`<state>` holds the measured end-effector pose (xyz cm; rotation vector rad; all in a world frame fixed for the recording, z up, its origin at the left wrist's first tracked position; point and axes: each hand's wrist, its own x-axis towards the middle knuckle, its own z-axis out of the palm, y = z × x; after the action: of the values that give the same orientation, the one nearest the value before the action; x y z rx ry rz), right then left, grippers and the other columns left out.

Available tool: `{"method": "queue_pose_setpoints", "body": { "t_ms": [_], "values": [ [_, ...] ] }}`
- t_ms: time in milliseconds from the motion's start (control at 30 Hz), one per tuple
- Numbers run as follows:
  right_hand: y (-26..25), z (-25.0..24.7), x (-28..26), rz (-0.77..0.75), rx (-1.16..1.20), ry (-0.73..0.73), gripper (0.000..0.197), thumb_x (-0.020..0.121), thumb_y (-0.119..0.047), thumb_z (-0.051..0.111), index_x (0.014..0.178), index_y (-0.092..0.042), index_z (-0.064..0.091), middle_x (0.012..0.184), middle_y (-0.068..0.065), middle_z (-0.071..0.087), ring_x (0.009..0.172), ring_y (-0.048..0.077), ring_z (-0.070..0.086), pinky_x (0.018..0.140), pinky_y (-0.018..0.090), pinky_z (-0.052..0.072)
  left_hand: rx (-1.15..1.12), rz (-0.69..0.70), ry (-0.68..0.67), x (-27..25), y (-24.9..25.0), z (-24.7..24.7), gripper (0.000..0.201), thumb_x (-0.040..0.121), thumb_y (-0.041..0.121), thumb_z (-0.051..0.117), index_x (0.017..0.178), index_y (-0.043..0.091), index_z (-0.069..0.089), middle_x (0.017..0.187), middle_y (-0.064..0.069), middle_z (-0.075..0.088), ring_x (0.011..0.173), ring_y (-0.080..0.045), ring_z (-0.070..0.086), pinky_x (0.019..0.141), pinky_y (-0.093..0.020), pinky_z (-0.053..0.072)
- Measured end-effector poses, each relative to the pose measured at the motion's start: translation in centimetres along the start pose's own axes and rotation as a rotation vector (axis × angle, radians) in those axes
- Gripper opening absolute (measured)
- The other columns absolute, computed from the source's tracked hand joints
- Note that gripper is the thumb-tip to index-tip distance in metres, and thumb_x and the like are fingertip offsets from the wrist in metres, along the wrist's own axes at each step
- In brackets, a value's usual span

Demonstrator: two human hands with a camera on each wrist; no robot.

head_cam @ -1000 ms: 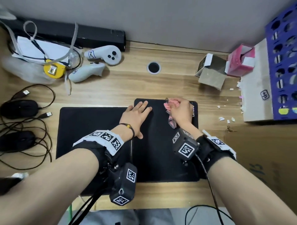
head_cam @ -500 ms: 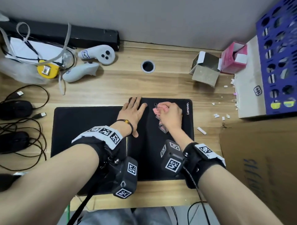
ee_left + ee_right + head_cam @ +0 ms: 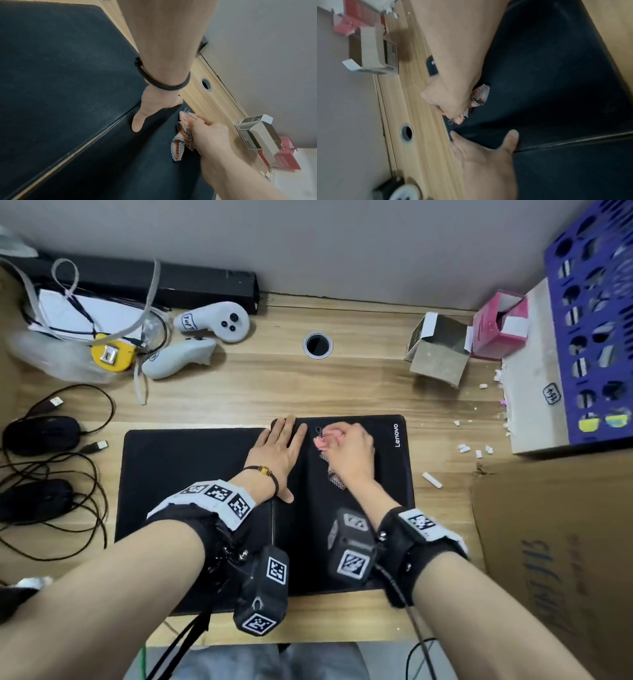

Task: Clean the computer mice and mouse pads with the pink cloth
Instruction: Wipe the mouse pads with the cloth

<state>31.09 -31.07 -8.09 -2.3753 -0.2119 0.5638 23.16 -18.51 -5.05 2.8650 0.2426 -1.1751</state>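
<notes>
My right hand bunches the pink cloth, fingers curled round it, near the Lenovo mouse pad's far edge. My left hand presses flat, fingers together, on its far left corner.

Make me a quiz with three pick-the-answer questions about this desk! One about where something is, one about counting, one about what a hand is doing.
1. Where are the black computer mice?
A. on the mouse pads
B. on the desk left of the pads
C. in the blue crate

2. How many black mouse pads lie side by side?
A. one
B. two
C. four

3. What is the right hand doing?
A. gripping the pink cloth
B. lying flat and empty
C. holding a mouse

Answers:
1. B: both mice sit at the desk's left edge, off the left mouse pad.
2. B: a seam shows between the left pad and the Lenovo mouse pad.
3. A: its fingers curl round the cloth, while the left hand lies flat.
</notes>
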Motion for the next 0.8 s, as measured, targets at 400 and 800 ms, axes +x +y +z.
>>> {"method": "queue_pose_setpoints", "body": {
  "t_ms": [400, 800],
  "values": [
    [6.4, -7.0, 0.2, 0.205, -0.037, 0.244, 0.021, 0.09, -0.011, 0.059, 0.101, -0.021, 0.074, 0.108, 0.007, 0.071, 0.102, 0.026, 0.064, 0.085, 0.027, 0.047, 0.051, -0.019, -0.036, 0.4, 0.4, -0.2, 0.141, 0.066, 0.05, 0.082, 0.147, 0.007, -0.025, 0.153, -0.022, -0.028, 0.145, -0.034, -0.017, 0.12, -0.042, 0.001],
    [12.2, -4.7, -15.2, 0.344, -0.079, 0.182, 0.023, 0.09, -0.009, 0.056, 0.104, -0.02, 0.071, 0.108, 0.005, 0.069, 0.105, 0.025, 0.062, 0.09, 0.033, 0.05, 0.035, -0.005, -0.014, -0.1, 0.6, -0.6, 0.142, 0.063, 0.051, 0.084, 0.149, 0.006, -0.019, 0.156, -0.021, -0.022, 0.146, -0.034, -0.015, 0.12, -0.043, 0.005]
  ]
}}
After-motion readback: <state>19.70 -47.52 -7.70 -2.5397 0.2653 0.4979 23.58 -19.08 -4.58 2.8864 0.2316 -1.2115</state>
